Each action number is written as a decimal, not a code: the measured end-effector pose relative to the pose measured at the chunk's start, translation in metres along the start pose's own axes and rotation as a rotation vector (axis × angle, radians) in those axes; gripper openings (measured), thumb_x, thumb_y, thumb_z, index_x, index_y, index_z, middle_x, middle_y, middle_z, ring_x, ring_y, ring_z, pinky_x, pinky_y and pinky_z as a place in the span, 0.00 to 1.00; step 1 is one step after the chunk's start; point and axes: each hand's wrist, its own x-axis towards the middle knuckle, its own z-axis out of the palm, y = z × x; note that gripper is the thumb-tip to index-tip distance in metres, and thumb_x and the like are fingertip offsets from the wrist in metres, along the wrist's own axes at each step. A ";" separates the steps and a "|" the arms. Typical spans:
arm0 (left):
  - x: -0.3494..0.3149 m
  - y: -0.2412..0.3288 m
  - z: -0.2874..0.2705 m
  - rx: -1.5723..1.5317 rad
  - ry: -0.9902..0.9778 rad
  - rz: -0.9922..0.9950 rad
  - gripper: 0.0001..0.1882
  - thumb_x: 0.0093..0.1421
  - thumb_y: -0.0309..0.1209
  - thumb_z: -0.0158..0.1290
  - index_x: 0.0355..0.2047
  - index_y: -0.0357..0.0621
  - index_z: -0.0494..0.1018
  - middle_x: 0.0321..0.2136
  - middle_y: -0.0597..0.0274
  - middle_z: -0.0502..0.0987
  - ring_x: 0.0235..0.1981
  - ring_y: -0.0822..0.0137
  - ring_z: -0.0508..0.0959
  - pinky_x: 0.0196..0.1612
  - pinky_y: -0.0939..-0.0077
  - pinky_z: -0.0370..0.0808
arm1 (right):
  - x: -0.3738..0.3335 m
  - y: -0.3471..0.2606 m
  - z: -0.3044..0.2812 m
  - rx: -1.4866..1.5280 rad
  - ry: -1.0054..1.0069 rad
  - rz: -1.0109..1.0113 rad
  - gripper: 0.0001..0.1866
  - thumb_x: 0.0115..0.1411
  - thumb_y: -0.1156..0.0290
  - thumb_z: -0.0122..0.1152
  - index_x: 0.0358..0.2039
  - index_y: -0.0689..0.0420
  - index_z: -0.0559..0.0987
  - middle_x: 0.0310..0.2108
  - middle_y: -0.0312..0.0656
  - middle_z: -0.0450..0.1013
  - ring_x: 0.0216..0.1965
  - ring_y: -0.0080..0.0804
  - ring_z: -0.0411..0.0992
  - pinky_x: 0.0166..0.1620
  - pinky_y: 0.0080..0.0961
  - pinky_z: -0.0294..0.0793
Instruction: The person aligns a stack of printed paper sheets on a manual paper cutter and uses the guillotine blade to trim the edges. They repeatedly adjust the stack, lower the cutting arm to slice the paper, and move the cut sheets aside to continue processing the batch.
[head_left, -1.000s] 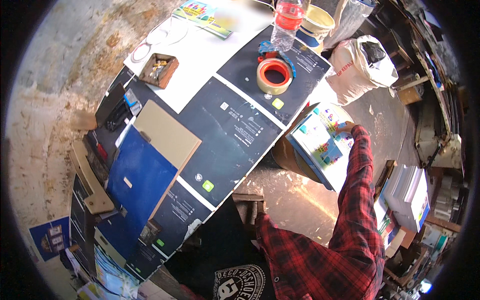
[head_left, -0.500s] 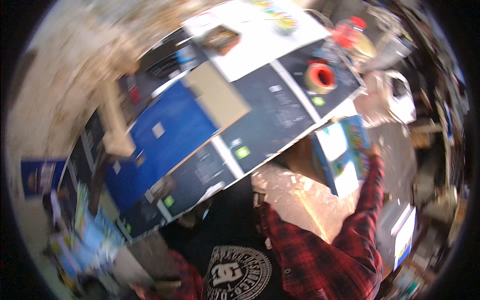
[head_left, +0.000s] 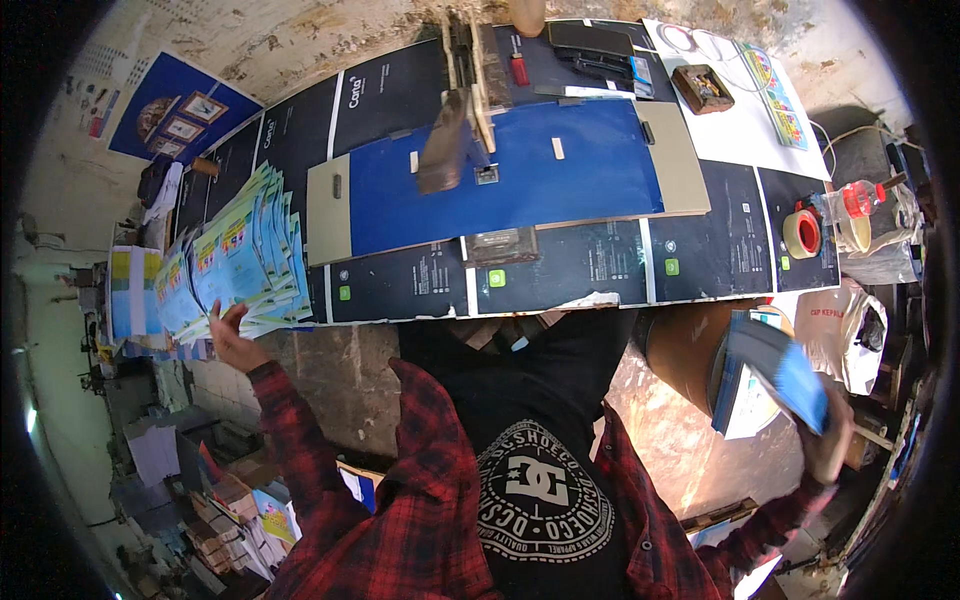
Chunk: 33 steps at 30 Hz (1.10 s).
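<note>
Blue booklets point(head_left: 785, 368), blurred, over the brown drum point(head_left: 680, 345), right hand point(head_left: 828, 440) pinching their end: I'd call it a lifting step. Left hand point(head_left: 237, 342) spread beside fanned booklets point(head_left: 240, 245) on the surface point(head_left: 705, 265). Next move probably needs firm grip.

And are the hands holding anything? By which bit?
Right hand: blue booklets, by their lower-right end. Left hand: can't tell whether it holds papers.

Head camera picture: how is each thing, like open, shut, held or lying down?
Left hand: fingers apart, by the booklet pile
Right hand: closed on blue booklets
Blue booklets: held, tilted, blurred
Booklet pile: fanned out, overlapping
Blue board: lying flat
Wooden box: open on top
Bottle: red cap on
White sack: mouth open
</note>
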 end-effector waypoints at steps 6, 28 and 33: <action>-0.011 0.064 0.081 -0.057 -0.326 0.214 0.26 0.71 0.44 0.35 0.36 0.40 0.78 0.40 0.57 0.80 0.54 0.54 0.72 0.57 0.59 0.66 | 0.087 -0.195 0.080 0.113 -0.210 -0.501 0.23 0.36 0.71 0.68 0.38 0.58 0.78 0.32 0.45 0.76 0.37 0.47 0.75 0.45 0.39 0.70; -0.065 0.023 0.150 -0.843 -0.132 -1.271 0.37 0.59 0.48 0.55 0.58 0.33 0.60 0.54 0.48 0.61 0.58 0.49 0.64 0.62 0.49 0.63 | 0.075 -0.230 0.081 0.054 -0.272 -0.425 0.19 0.38 0.68 0.72 0.32 0.60 0.78 0.27 0.45 0.74 0.31 0.46 0.74 0.40 0.36 0.68; -0.062 0.011 0.150 -0.850 -0.085 -1.310 0.27 0.57 0.44 0.59 0.50 0.39 0.67 0.46 0.52 0.65 0.49 0.54 0.70 0.57 0.54 0.67 | 0.060 -0.218 0.080 0.090 -0.278 -0.351 0.20 0.37 0.69 0.72 0.32 0.62 0.79 0.27 0.46 0.75 0.31 0.44 0.75 0.41 0.34 0.69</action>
